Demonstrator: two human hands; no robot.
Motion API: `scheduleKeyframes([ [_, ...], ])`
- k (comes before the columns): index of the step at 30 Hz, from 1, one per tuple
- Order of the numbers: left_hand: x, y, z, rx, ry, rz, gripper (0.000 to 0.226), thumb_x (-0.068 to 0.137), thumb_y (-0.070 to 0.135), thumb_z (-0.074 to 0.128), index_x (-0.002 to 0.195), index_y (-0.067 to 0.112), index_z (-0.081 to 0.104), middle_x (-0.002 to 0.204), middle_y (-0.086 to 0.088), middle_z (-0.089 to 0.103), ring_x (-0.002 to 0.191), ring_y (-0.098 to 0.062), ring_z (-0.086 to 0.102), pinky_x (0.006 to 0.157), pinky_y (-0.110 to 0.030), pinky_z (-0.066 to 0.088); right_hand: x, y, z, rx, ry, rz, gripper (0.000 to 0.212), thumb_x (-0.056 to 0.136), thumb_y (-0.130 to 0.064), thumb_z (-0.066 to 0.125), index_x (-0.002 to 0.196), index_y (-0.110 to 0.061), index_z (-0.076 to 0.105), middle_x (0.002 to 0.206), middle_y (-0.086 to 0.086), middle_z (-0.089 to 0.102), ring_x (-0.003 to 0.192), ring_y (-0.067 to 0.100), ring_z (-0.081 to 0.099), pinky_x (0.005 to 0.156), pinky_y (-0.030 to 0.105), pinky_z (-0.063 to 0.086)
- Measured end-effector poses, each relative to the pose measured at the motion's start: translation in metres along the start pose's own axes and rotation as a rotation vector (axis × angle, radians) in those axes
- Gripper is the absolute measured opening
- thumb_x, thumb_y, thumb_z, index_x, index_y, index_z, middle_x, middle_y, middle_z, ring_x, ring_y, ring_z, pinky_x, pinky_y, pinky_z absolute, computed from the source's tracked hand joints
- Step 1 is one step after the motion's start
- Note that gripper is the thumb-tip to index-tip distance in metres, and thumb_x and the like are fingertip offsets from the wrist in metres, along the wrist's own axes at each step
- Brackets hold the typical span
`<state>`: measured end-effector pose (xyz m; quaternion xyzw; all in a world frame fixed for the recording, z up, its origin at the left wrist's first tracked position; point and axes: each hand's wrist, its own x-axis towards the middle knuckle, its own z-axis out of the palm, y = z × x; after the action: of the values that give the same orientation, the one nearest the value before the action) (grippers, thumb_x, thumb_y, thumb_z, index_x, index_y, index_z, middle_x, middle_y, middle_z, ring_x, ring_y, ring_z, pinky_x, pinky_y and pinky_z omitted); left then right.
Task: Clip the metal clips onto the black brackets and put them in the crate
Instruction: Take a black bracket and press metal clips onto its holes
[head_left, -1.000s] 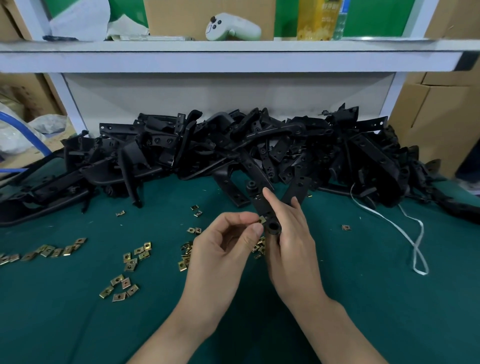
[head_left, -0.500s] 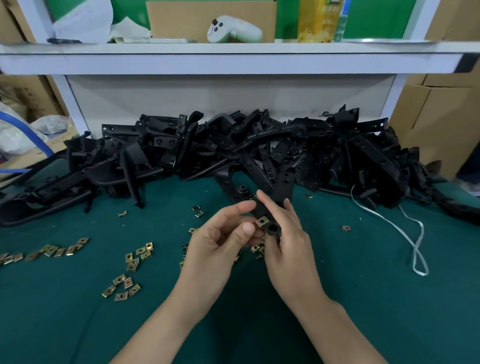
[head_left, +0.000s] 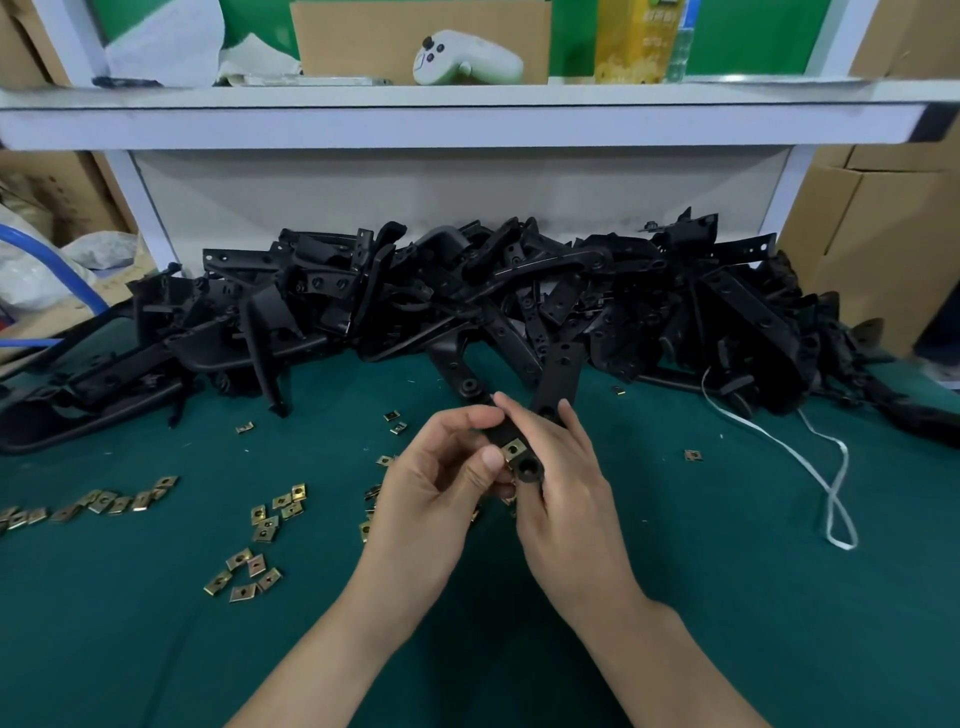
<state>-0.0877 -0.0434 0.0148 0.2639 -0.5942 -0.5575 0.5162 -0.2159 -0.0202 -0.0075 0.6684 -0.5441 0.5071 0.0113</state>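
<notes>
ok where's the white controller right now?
Head view, top centre: the white controller sits on the shelf above the bracket pile, in front of the cardboard box and left of the yellow carton.

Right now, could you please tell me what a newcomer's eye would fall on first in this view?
First, the two hands at the centre: the right hand holds a black bracket while the left hand pinches a metal clip onto its near end. Behind them a big heap of black brackets stretches across the back of the green table, and loose clips lie scattered on the left.
</notes>
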Motion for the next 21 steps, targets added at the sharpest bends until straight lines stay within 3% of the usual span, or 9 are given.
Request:
scheduleKeyframes([
  [4, -0.001, -0.002, -0.001, 0.056, 0.011, 0.035, 0.025, 0.089, 0.022, 0.061, 0.113, 0.021, 0.066, 0.082, 0.005, 0.067, 0.077, -0.011, 0.065, 0.077, -0.023, 0.055, 0.001, -0.002, -0.001, -0.02, -0.03, -0.011, 0.062, 0.085, -0.011, 0.033, 0.145, -0.013, 0.048, 0.138, -0.004, 0.058, 0.134, -0.01, 0.038, 0.123, 0.028, 0.014],
  [8, -0.002, -0.001, -0.001, 0.201, 0.035, 0.052, 0.024, 0.09, 0.032, 0.062, 0.114, 0.035, 0.063, 0.083, 0.01, 0.069, 0.076, -0.005, 0.065, 0.072, -0.014, 0.05, 0.0, 0.0, 0.002, -0.008, 0.013, 0.003, 0.061, 0.085, -0.004, 0.037, 0.144, -0.015, 0.049, 0.132, -0.015, 0.052, 0.133, -0.026, 0.019, 0.121, 0.026, 0.015],
  [11, 0.0, -0.003, -0.014, 0.61, 0.072, 0.052, 0.026, 0.092, 0.063, 0.05, 0.115, 0.051, 0.051, 0.094, 0.02, 0.066, 0.087, -0.003, 0.061, 0.075, -0.019, 0.049, -0.001, 0.008, 0.0, -0.07, 0.092, 0.027, 0.067, 0.081, 0.011, 0.048, 0.144, -0.013, 0.049, 0.124, -0.015, 0.051, 0.129, -0.033, 0.008, 0.118, 0.033, 0.021],
  [13, 0.001, -0.006, -0.027, 1.073, -0.02, 0.099, 0.046, 0.094, 0.076, 0.028, 0.124, 0.046, 0.047, 0.11, 0.027, 0.06, 0.109, -0.001, 0.052, 0.094, -0.03, 0.044, 0.001, 0.014, -0.005, -0.129, 0.148, 0.077, 0.066, 0.083, 0.015, 0.054, 0.143, -0.011, 0.05, 0.116, -0.014, 0.052, 0.125, -0.035, 0.01, 0.118, 0.043, 0.029],
  [15, -0.001, -0.012, -0.033, 1.424, -0.156, 0.04, 0.069, 0.088, 0.081, 0.014, 0.138, 0.041, 0.04, 0.136, 0.021, 0.045, 0.131, -0.009, 0.038, 0.111, -0.035, 0.03, 0.002, 0.021, -0.009, -0.16, 0.17, 0.131, 0.065, 0.085, 0.017, 0.057, 0.143, -0.01, 0.05, 0.109, -0.012, 0.056, 0.122, -0.033, 0.02, 0.118, 0.045, 0.029],
  [17, 0.0, -0.018, -0.035, 1.569, -0.221, -0.067, 0.072, 0.087, 0.08, 0.014, 0.146, 0.042, 0.032, 0.144, 0.015, 0.034, 0.136, -0.012, 0.031, 0.115, -0.033, 0.024, 0.003, 0.022, -0.01, -0.174, 0.142, 0.154, 0.065, 0.087, 0.016, 0.058, 0.145, -0.012, 0.049, 0.1, -0.01, 0.058, 0.116, -0.032, 0.026, 0.123, 0.032, 0.017],
  [19, 0.003, -0.02, -0.035, 1.616, -0.225, -0.061, 0.061, 0.094, 0.071, 0.019, 0.145, 0.042, 0.035, 0.14, 0.014, 0.037, 0.129, -0.013, 0.037, 0.109, -0.031, 0.03, 0.004, 0.018, -0.009, -0.184, 0.105, 0.147, 0.066, 0.087, 0.016, 0.057, 0.145, -0.013, 0.048, 0.1, -0.007, 0.061, 0.112, -0.021, 0.037, 0.123, 0.026, 0.01],
  [21, 0.006, -0.022, -0.034, 1.651, -0.2, -0.006, 0.051, 0.1, 0.061, 0.023, 0.142, 0.039, 0.043, 0.134, 0.011, 0.043, 0.122, -0.014, 0.044, 0.103, -0.03, 0.035, 0.004, 0.014, -0.008, -0.188, 0.074, 0.129, 0.067, 0.085, 0.018, 0.058, 0.144, -0.012, 0.049, 0.104, -0.003, 0.064, 0.118, -0.012, 0.034, 0.122, 0.024, 0.007],
])
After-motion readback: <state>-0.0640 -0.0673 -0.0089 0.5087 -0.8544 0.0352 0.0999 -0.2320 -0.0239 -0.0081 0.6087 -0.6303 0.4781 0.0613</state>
